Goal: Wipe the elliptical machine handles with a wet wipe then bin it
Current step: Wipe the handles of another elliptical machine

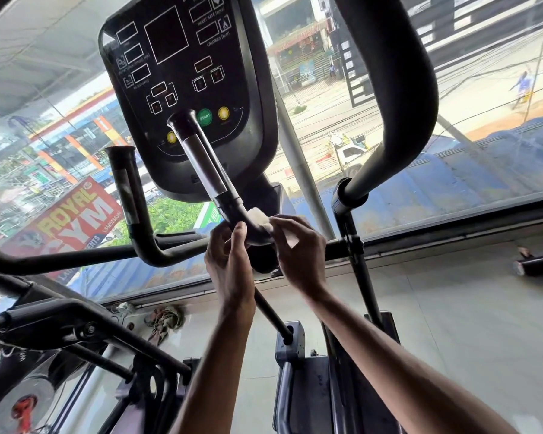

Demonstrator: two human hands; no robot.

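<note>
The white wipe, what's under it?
The bend of the black handle, which the wipe wraps. The left hand grips the handle, the right hand pinches the wipe. The handle's surface beneath the wipe is hidden.

Strong daylight comes through the big window [470, 126] ahead, so everything near is backlit. The street outside is bright, nearly washed out on the sandy ground at right, and faint reflections streak the glass. The console [182, 158] and the thick moving handle [389, 73] read almost as silhouettes (the console's white markings stay legible). A dull sheen runs along the metal strip of the centre handle [203, 166]. The wet wipe [259, 219] glares white, without detail. The pale floor [452, 324] takes soft, even light. Wide-angle distortion bows the bars and sill toward the edges; the lower left corner is dark and soft.
</note>
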